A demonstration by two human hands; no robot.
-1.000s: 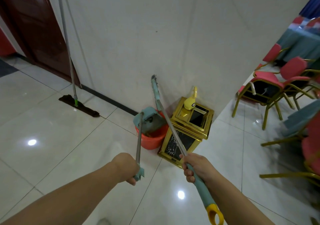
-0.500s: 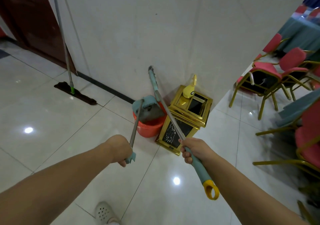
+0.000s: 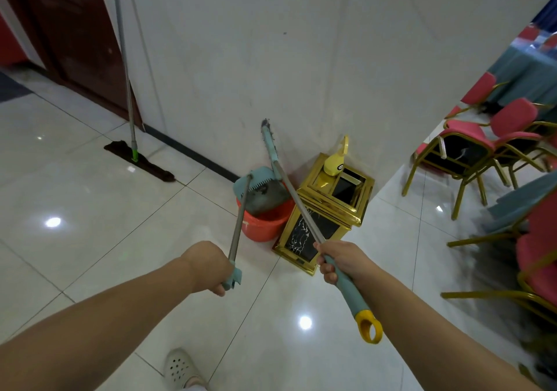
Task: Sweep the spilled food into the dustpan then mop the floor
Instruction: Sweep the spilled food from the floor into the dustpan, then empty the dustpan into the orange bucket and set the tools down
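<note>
— What is held, and where?
— The dustpan [image 3: 261,190], tipped over the red bucket [image 3: 265,221], is gripped by the left hand [image 3: 211,267]; the broom [image 3: 289,192] by the right hand [image 3: 340,259].
— Changed?
— Hardly; both grips are kept, and the view has shifted.

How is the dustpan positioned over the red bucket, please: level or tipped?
Tipped. The dustpan tilts steeply above the bucket, its pan facing the camera, its handle gripped by the left hand.
</note>
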